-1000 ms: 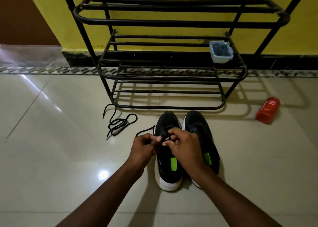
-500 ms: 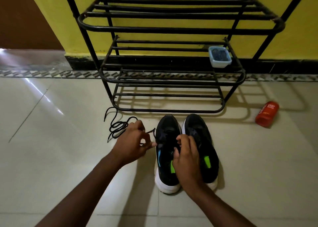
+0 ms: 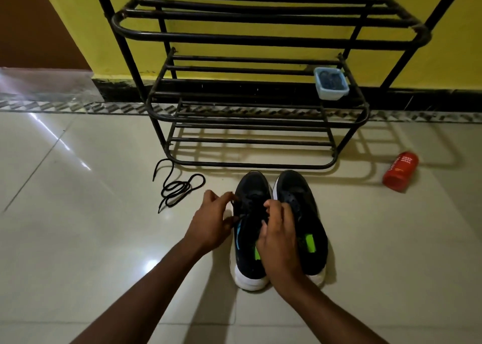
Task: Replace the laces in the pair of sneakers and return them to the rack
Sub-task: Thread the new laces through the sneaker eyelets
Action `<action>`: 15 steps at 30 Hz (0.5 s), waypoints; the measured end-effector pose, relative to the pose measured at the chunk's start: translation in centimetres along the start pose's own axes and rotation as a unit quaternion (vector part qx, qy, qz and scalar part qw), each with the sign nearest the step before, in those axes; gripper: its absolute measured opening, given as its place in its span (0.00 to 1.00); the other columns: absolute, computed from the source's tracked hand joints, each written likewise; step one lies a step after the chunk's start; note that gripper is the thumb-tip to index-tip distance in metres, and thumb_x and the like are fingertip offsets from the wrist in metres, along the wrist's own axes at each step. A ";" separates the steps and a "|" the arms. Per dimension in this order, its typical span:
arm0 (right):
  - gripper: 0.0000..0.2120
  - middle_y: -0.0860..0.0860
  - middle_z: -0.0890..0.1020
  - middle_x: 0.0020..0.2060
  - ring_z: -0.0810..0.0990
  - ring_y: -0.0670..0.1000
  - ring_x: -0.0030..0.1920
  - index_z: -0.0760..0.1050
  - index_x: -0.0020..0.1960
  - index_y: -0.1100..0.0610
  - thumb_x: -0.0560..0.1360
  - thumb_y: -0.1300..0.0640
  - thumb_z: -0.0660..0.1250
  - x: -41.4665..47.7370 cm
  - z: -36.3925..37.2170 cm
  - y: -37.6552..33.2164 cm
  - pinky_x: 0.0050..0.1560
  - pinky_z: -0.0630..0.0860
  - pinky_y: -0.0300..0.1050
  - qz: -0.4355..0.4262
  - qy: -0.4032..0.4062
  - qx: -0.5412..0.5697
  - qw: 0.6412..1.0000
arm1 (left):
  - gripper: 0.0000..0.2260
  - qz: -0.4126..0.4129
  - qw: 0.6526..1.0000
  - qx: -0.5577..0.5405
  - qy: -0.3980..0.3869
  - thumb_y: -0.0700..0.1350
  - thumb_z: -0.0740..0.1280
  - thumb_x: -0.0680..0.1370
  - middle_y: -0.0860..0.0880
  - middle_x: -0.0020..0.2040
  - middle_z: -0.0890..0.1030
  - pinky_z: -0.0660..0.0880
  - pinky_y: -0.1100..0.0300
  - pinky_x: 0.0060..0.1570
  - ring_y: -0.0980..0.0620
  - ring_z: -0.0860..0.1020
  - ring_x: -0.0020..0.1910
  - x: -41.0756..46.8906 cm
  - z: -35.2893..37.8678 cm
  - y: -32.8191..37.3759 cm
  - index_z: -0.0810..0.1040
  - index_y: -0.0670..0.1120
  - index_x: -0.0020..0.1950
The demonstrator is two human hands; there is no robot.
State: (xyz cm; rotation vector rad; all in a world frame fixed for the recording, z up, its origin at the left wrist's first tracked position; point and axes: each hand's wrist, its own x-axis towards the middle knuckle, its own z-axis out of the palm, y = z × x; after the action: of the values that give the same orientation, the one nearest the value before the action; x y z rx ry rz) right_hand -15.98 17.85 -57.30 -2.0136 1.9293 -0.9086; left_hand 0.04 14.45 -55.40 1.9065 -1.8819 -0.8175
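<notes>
Left hand (image 3: 211, 225), right hand (image 3: 281, 239) pinch lace (image 3: 235, 205), left sneaker (image 3: 251, 187)

The rack (image 3: 260, 34) runs off the top edge. I can't tell whether the right hand (image 3: 280, 242) grips anything, nor read the red bottle (image 3: 400, 171).

Floor (image 3: 78, 239): glossy, smooth tile w/ reflections. Rack (image 3: 260, 34): black metal tubing, semi-gloss. Sneakers (image 3: 297, 190): matt dark cloth uppers, smooth white soles. Loose lace (image 3: 180, 187): matt woven cord. Tub (image 3: 330, 93): translucent plastic. Bottle (image 3: 400, 173): smooth red plastic.
</notes>
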 end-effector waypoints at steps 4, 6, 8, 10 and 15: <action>0.24 0.53 0.74 0.61 0.76 0.55 0.61 0.69 0.66 0.53 0.73 0.63 0.71 0.2 -0.4 -0.2 0.60 0.78 0.54 0.006 -0.008 0.018 1.000 | 0.06 0.026 0.995 0.094 0.027 0.48 0.72 0.78 0.53 0.59 0.69 0.73 0.49 0.56 0.54 0.77 0.50 -0.2 -0.8 0.0 0.78 0.54 0.53; 0.23 0.51 0.75 0.61 0.74 0.54 0.63 0.70 0.65 0.51 0.72 0.58 0.72 0.5 -0.8 -0.3 0.61 0.75 0.56 -0.001 -0.014 0.027 1.000 | 0.05 0.049 0.993 0.091 0.051 0.48 0.70 0.79 0.59 0.53 0.76 0.65 0.42 0.64 0.58 0.77 0.52 -0.2 -2.0 0.3 0.76 0.57 0.50; 0.22 0.47 0.77 0.61 0.72 0.51 0.66 0.70 0.64 0.48 0.73 0.56 0.71 1.2 -1.4 -0.6 0.63 0.70 0.58 -0.005 -0.024 0.065 0.998 | 0.07 0.070 0.994 0.043 0.078 0.47 0.72 0.78 0.62 0.44 0.81 0.66 0.40 0.64 0.62 0.80 0.49 0.0 -3.3 0.8 0.76 0.58 0.47; 0.22 0.41 0.78 0.60 0.73 0.46 0.67 0.68 0.65 0.44 0.75 0.56 0.70 2.2 -2.2 -1.4 0.67 0.67 0.58 -0.004 -0.058 0.143 0.988 | 0.08 0.095 0.991 -0.017 0.093 0.48 0.74 0.77 0.63 0.41 0.83 0.72 0.46 0.59 0.64 0.81 0.47 -0.4 -4.6 1.9 0.77 0.59 0.46; 0.20 0.45 0.84 0.41 0.83 0.43 0.48 0.71 0.61 0.46 0.73 0.56 0.75 5.8 -3.9 -3.6 0.55 0.80 0.50 0.013 -0.147 0.294 0.944 | 0.04 0.113 0.966 -0.182 0.141 0.40 0.73 0.77 0.57 0.39 0.84 0.77 0.67 0.40 0.57 0.82 0.39 -1.2 -6.6 3.4 0.84 0.49 0.47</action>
State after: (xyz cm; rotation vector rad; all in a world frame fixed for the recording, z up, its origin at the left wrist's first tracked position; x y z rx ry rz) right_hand -15.42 13.80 -50.59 -1.6478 1.3188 -0.9662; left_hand 1.37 14.38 -48.02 1.4668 -1.6092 -0.7155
